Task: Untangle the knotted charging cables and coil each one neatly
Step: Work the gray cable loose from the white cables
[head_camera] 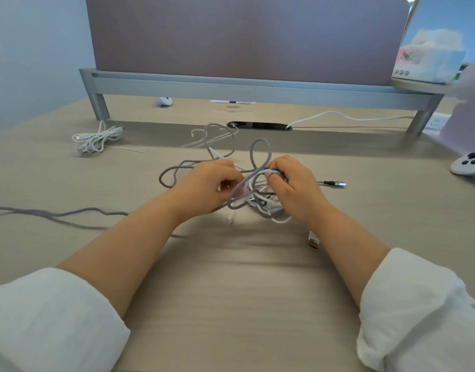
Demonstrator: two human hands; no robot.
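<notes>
While one coiled white cable (96,139) lies apart, I see my left hand (206,186) and right hand (294,190), fingers curled, pinching one tangle (253,200).

Both forearms come forward out of pushed-up white sleeves, the left sleeve (48,318) and the right sleeve (418,312), and angle inward toward the cable tangle (257,202). The left hand (209,183) is at the tangle's left side, back of the hand up, its fingers curled in and its fingertips gripping strands there. The right hand (295,187) is at the tangle's right side, knuckles up, fingers curled round a bunch of strands near its top. The hands are close but apart, with the tangle between them. Both wrists are bare and roughly straight.
</notes>
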